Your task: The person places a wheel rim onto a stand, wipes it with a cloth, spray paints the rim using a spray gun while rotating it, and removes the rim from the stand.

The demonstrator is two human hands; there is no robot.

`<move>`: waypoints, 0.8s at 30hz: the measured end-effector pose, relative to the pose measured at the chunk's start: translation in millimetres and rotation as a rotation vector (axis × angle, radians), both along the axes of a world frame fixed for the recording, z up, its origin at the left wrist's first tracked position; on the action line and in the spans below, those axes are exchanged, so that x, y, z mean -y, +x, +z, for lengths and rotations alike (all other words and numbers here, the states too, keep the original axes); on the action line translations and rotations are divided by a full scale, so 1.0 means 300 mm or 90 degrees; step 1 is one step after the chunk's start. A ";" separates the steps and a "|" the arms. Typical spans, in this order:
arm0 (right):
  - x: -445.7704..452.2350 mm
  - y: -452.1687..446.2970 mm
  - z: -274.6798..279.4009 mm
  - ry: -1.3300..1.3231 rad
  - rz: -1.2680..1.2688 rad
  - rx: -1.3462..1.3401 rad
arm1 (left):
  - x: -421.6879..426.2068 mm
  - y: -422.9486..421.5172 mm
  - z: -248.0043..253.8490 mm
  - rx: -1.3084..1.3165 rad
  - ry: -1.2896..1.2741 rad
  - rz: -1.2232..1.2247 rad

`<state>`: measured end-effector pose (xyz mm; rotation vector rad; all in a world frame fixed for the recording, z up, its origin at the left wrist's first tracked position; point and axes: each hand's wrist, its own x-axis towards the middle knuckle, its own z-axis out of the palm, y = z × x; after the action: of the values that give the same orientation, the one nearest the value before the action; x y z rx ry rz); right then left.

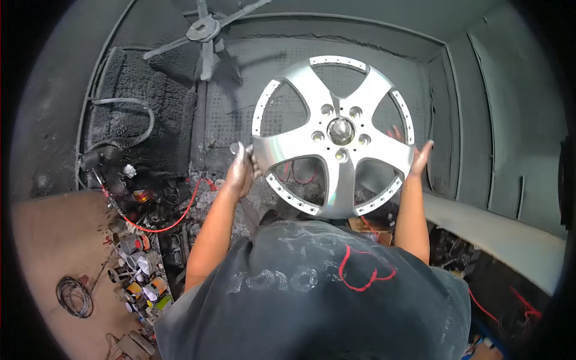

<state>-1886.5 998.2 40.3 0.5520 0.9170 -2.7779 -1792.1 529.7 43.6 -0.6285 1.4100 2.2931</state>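
A silver five-spoke wheel face [372, 90] is held up in front of my chest, its round hub and bolt holes facing me. Small holes dot the rim segments between the spokes. My left hand [241, 171] grips its left edge, the thumb pointing up and the fingers curled behind the rim. On the opposite edge my right hand [418, 159] supports it, thumb out to the side and some fingertips showing through the gap between spokes. Both palms are partly hidden by the wheel.
A dust-coated stand with several arms [204, 30] rises at the upper left. Below it a red hose [162, 230] curves past a spray gun-like tool [111, 162]. Cans and cups [144, 264] crowd the lower left, beside a coiled cable [75, 297]. Grey booth walls [516, 108] enclose the space.
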 end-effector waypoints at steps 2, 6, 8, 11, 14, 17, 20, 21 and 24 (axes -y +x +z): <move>-0.047 0.005 -0.192 0.148 -0.026 0.091 | 0.036 0.173 -0.179 0.117 -0.063 -0.078; 0.007 0.298 -0.471 0.560 0.140 0.276 | 0.168 0.649 -0.503 -0.091 -0.304 -0.552; 0.058 0.523 -0.551 0.696 0.282 0.310 | 0.222 0.716 -0.431 -0.034 -0.286 -0.546; 0.195 0.844 -0.636 0.817 0.516 0.268 | 0.443 0.834 -0.273 0.163 -0.268 -0.491; 0.389 1.034 -0.678 0.838 0.716 0.166 | 0.758 0.955 -0.489 0.059 -0.396 -0.635; 0.530 1.167 -0.691 0.846 0.847 0.077 | 1.045 0.962 -0.354 0.130 -0.791 -0.519; 0.644 1.226 -0.697 0.856 0.931 -0.053 | 1.329 1.004 -0.249 -0.046 -0.786 0.064; 0.676 1.231 -0.709 0.861 0.952 -0.132 | 1.379 0.996 -0.122 -0.114 -0.847 0.197; 0.780 1.216 -0.720 0.855 0.937 -0.349 | 1.633 1.010 0.003 -0.091 -0.977 0.438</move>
<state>-1521.7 764.1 -175.9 -0.6448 2.0089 -0.7376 -1489.0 39.7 44.6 -1.4897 3.2860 1.0777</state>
